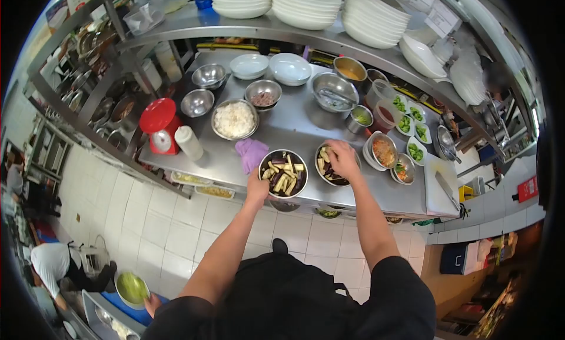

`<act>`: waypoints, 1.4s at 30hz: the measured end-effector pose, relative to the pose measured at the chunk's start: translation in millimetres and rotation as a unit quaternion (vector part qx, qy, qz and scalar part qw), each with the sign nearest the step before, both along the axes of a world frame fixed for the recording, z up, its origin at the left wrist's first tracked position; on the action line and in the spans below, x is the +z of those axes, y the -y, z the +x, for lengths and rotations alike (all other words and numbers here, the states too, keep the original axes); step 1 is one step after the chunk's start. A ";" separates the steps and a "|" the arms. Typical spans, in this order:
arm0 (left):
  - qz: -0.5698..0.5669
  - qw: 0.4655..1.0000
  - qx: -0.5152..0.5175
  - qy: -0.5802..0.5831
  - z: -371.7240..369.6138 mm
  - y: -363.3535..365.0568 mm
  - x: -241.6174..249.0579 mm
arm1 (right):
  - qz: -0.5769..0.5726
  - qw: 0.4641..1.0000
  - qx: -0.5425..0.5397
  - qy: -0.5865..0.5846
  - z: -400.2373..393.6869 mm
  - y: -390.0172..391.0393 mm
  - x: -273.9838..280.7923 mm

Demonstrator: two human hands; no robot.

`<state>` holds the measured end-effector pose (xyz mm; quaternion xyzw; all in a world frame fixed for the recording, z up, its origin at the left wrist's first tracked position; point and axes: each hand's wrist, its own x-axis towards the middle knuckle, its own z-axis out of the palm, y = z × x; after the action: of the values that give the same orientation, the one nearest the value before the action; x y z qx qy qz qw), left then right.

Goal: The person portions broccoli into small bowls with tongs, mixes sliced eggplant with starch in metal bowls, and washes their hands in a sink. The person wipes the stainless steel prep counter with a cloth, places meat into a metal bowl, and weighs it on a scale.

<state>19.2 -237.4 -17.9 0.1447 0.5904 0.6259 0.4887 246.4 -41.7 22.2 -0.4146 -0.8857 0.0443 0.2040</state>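
My left hand (257, 188) grips the left rim of a metal bowl of cut eggplant (283, 175) at the counter's front edge. To its right stands a second metal bowl with eggplant pieces (325, 167). Into that one reaches my right hand (343, 159), its fingers curled down among the pieces; the fingertips are partly hidden. A crumpled purple cloth (252, 154) lies just behind my left hand. Close to my right hand are a bowl of shredded orange food (384, 152) and a smaller bowl of mixed vegetables (404, 170).
Left on the steel counter (282, 125) are a bowl of rice (234, 119), a squeeze bottle (188, 143) and a red scale (160, 127). A knife (447, 187) lies on a white board at right. Plate stacks (306, 7) fill the overhead shelf. Another person (53, 266) bends at lower left.
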 end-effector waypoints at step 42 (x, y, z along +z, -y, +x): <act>0.010 0.997 -0.075 0.002 29.7 -30.8 37.8 | 0.019 0.803 0.245 0.543 -78.2 64.5 216.6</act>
<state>48.8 -206.6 20.0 0.1926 0.5708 0.5934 0.5339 168.2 -106.3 238.8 -0.1356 -0.9244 -0.1567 -0.3202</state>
